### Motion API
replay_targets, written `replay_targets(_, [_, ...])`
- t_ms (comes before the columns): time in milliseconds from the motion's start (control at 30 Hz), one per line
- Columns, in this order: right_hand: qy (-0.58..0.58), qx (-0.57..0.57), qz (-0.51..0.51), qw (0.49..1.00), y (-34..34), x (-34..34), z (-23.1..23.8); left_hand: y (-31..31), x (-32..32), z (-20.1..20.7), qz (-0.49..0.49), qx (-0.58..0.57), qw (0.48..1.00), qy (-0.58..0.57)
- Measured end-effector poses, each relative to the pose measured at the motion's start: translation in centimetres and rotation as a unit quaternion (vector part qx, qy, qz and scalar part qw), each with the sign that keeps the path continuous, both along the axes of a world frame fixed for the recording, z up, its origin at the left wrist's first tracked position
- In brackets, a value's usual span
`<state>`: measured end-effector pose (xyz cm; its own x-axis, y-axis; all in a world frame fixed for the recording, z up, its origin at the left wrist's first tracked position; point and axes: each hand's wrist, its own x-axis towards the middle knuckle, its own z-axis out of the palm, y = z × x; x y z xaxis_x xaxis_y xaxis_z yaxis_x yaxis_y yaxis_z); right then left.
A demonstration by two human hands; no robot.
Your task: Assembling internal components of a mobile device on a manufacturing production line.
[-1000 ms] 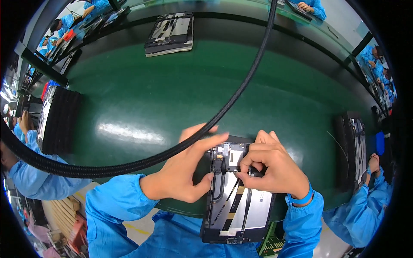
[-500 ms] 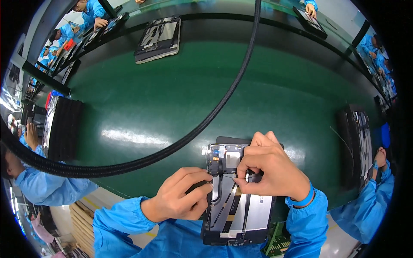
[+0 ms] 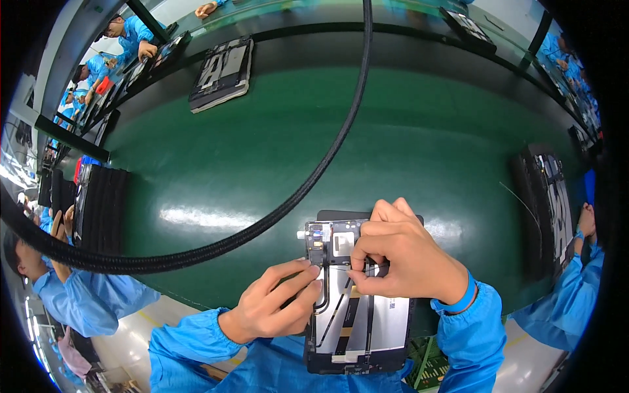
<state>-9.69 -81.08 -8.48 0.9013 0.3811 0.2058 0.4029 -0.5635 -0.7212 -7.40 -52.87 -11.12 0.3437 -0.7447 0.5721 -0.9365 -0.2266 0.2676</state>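
Note:
An opened tablet (image 3: pixel 386 325) lies at the near edge of the table, its inner side up, with a black board area at the far end and silvery panels with dark strips below. My left hand (image 3: pixel 275 301) is closed at its left edge, fingertips on the rim beside the board area. Over the middle, my right hand (image 3: pixel 409 259) pinches a thin dark wire (image 3: pixel 337 268) between thumb and forefinger. The wire crosses the tablet toward my left fingertips. My right hand hides part of the tablet's right side.
A thick black braided cable (image 3: pixel 262 226) arcs across the view above the green table (image 3: pixel 275 137). Stacked tablets stand at the left (image 3: pixel 101 209), the right (image 3: pixel 544 209) and the far left (image 3: pixel 223 72). Co-workers in blue sleeves (image 3: pixel 98 301) work on both sides.
The view has shifted slightly. Both hands stay at the tablet, my right hand still pinching the wire. A co-worker's hand at the far right has left the tablet there.

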Motion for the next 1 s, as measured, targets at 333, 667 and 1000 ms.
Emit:
replay_targets(333, [-0.063,-0.023,-0.021,0.998,-0.7,-0.5,-0.1,-1.0,-0.6,1.2,0.051,0.052,0.997,0.029])
replay_targets(667, [-0.056,-0.029,-0.044,0.997,-2.5,-1.8,0.7,-1.7,1.3,2.2,0.010,0.054,0.995,-0.079])
replay_targets(1000, [0.030,-0.004,-0.063,0.998,-5.4,-2.0,1.1,-5.2,2.4,2.6,-0.257,0.064,0.964,-0.027])
